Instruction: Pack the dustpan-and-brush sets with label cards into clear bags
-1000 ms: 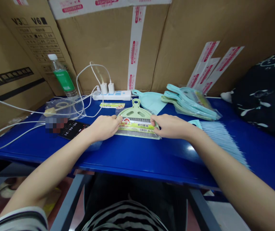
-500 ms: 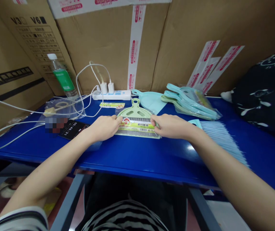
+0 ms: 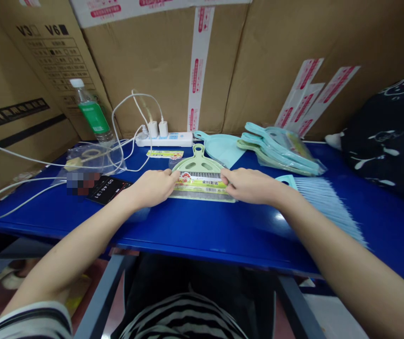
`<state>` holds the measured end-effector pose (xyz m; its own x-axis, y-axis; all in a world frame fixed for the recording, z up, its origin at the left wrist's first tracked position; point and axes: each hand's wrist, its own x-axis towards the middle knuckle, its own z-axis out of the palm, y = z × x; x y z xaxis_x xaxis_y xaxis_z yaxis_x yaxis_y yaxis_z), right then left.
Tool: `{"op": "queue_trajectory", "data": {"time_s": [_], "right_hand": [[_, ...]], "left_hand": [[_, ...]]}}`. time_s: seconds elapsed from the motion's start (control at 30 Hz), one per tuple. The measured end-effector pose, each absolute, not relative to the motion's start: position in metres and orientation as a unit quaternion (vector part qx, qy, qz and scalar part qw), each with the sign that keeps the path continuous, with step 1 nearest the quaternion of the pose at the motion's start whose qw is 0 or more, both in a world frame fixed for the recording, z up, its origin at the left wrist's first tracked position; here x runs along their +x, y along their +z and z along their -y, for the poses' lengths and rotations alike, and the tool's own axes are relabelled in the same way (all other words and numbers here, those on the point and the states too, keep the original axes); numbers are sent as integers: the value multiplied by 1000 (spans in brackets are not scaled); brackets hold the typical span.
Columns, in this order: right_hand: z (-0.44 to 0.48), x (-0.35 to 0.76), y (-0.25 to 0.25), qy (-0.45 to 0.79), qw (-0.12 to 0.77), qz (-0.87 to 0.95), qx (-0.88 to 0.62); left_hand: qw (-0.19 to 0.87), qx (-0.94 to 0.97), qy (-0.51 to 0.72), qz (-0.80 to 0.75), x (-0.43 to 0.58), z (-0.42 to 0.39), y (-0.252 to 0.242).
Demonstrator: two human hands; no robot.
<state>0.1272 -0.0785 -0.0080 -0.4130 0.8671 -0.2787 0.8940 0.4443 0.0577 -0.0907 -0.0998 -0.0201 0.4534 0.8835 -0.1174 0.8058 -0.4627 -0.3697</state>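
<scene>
In the head view, a green dustpan and brush set point(image 3: 199, 164) lies at the middle of the table, its handle pointing away from me. A printed yellow-and-white label point(image 3: 205, 182) runs across its grey bristles, and clear plastic shows around it. My left hand point(image 3: 157, 186) is closed on the left end of the set, at the label's edge. On the opposite end, my right hand point(image 3: 247, 185) pinches the other edge with curled fingers. Right of that hand lies a blue brush point(image 3: 324, 200) with spread bristles. Behind the set rests a bare light-blue dustpan point(image 3: 225, 147).
Several bagged dustpan sets point(image 3: 281, 148) are piled at the back right. A white power strip point(image 3: 173, 139) with cables, a bottle point(image 3: 94, 115), a phone point(image 3: 106, 189) and a loose label point(image 3: 164, 154) are on the blue table point(image 3: 202, 230). Cardboard point(image 3: 152, 61) walls the back.
</scene>
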Motion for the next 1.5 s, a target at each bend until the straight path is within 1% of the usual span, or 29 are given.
{"op": "queue_trajectory", "data": {"time_s": [0.87, 1.13, 1.5], "right_hand": [[82, 126, -10, -28, 149, -844, 515], [80, 127, -11, -29, 148, -846, 512], [81, 129, -11, -39, 135, -850, 507]], "left_hand": [[125, -839, 163, 504, -89, 101, -19], [142, -842, 158, 497, -89, 101, -21], [130, -839, 163, 502, -89, 102, -19]]}}
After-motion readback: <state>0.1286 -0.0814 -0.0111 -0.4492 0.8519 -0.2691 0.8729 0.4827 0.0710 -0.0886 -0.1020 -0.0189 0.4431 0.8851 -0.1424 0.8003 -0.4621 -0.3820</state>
